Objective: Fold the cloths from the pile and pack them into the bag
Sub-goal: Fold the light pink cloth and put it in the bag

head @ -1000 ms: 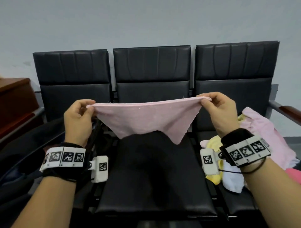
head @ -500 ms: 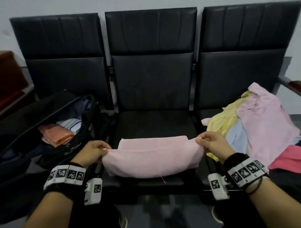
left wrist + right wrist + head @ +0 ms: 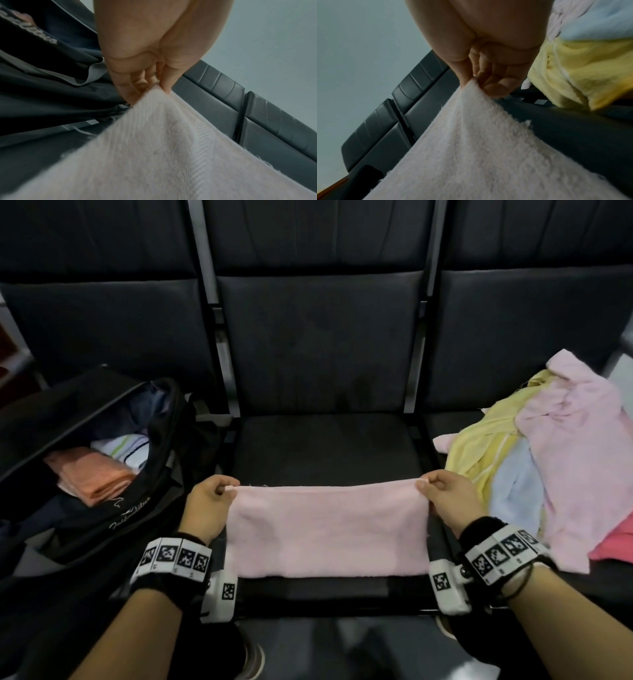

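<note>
Cloth (image 3: 327,530) taut between pinching hands

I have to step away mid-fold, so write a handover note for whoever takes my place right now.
Left hand and right hand each pinch a far corner of the pink cloth, which lies spread on the middle seat.
Bag stands open on the left seat, with an orange cloth and a striped cloth already inside.
Pile on the right seat awaits folding.
Left: finish folding the pink cloth, pack it, then work through the pile.
</note>
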### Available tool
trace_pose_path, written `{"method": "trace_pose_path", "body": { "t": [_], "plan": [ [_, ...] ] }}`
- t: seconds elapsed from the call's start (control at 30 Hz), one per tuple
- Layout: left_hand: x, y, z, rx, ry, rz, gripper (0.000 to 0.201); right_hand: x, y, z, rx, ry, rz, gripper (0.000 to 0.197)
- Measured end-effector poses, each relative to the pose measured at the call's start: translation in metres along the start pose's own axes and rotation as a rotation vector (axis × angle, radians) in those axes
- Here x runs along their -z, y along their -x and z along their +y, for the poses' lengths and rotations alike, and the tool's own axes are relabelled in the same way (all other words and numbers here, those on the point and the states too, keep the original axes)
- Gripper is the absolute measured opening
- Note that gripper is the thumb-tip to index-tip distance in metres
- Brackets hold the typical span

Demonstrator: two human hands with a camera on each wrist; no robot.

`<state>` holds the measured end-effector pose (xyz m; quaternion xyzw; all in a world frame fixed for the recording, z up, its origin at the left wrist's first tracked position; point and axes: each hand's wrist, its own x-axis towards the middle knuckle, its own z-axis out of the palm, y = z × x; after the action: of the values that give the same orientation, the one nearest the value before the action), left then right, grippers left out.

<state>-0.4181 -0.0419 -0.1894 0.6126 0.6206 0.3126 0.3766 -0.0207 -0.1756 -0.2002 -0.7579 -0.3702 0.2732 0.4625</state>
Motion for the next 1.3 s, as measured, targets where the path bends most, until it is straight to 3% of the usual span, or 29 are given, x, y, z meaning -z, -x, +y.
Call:
{"method": "trace_pose_path", "body": {
  "t": [0.2,0.27,0.33,0.4,0.57,0.63,0.7,0.83,1.0,1.13,1.2,1.3],
  "plan": [
    [-0.022,-0.039,-0.01,0.032,-0.066,0.021,0.018,-0.021,-0.032,0.01,-0.024,0.104,0.034,0.012],
    [-0.031,-0.042,-0.016,0.104,-0.095,-0.006,0.032,-0.025,-0.038,0.019,-0.089,0.175,-0.011,0.007],
    [-0.034,-0.034,-0.027,0.161,-0.121,-0.02,0.041,-0.026,-0.034,0.036,-0.154,0.293,-0.065,0.024],
    [-0.034,-0.02,-0.041,0.163,-0.172,-0.035,0.034,-0.025,-0.022,0.053,-0.158,0.428,-0.087,0.031],
    [-0.034,0.004,-0.053,0.131,-0.298,-0.121,0.027,-0.03,-0.001,0.064,-0.091,0.574,-0.162,0.015],
    [-0.033,0.007,-0.053,0.119,-0.31,-0.127,0.028,-0.032,0.003,0.061,-0.122,0.59,-0.189,0.023],
    [-0.032,0.009,-0.053,0.12,-0.332,-0.152,0.029,-0.03,0.006,0.06,-0.197,0.473,-0.198,0.032],
    [-0.033,0.018,-0.047,0.159,-0.312,-0.197,0.027,-0.01,0.004,0.041,-0.324,0.145,-0.111,0.03],
    [-0.048,0.032,-0.034,0.168,-0.296,-0.345,0.02,0.008,0.005,0.008,-0.345,0.066,-0.013,0.015],
    [-0.05,0.032,-0.019,0.125,-0.374,-0.223,0.018,0.001,0.02,-0.032,-0.364,-0.178,-0.199,0.01],
    [-0.053,0.034,-0.012,0.125,-0.234,-0.229,0.017,-0.013,0.03,-0.055,-0.347,-0.209,-0.309,0.008],
    [-0.058,0.04,-0.002,0.208,0.107,-0.279,0.013,-0.044,0.045,-0.083,-0.321,-0.232,-0.424,0.024]
  ]
}}
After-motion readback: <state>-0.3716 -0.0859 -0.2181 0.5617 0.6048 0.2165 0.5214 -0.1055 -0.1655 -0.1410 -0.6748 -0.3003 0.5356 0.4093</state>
